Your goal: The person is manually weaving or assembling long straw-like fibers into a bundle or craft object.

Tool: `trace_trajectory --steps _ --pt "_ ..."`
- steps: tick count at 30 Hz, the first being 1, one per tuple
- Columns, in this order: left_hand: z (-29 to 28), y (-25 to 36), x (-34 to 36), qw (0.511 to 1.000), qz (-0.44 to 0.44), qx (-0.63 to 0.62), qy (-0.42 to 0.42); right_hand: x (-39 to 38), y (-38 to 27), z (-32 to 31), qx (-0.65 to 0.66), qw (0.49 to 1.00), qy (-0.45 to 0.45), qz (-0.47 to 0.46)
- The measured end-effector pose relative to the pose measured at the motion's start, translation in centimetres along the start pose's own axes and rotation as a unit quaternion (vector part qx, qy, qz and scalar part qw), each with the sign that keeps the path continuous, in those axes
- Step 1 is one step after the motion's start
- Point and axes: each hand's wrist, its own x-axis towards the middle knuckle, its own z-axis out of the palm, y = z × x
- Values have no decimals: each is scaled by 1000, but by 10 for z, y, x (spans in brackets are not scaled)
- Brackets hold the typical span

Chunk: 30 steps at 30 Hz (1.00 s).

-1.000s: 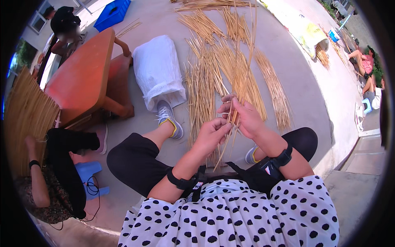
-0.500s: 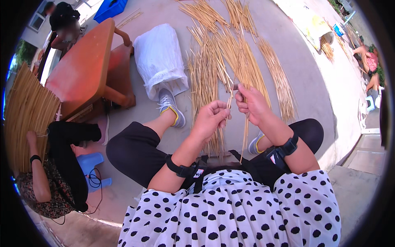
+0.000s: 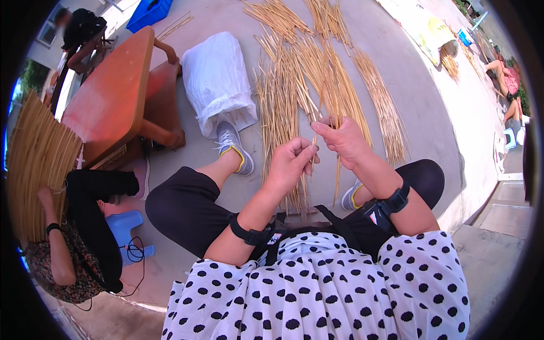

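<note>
Stalks (image 3: 338,175) are running near to far, the left hand (image 3: 290,161) pinching one between thumb and fingers, the right hand (image 3: 347,139), just right and slightly farther, pinching others, while loose bundles (image 3: 277,116) are lying beyond on the floor (image 3: 394,65).

Left arm band (image 3: 248,232): pale label (image 3: 274,238), too small to read.
Right arm band (image 3: 395,199): second pale label (image 3: 373,217), equally illegible.
White sack (image 3: 215,71): no lettering readable.
</note>
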Motion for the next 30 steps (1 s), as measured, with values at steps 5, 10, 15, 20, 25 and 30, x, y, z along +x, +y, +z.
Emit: trace_trajectory --steps 5,10,15,20,25,30 --pt "-1 0 -1 999 -19 -46 -4 0 1 0 2 1000 -7 0" --pt "-3 1 -1 995 -46 -91 -15 -2 -1 1 2 999 -34 -3" --pt "-2 3 1 998 -44 -30 19 -1 -3 2 -33 998 -43 -23" --pt "-4 -6 3 998 -42 13 40 -4 -5 6 -85 993 -56 -63" --pt "-4 0 3 995 -74 11 61 -12 -15 8 -133 985 -89 -71" --pt "-10 -7 4 990 -54 -120 54 -12 -12 8 -137 986 -67 -70"
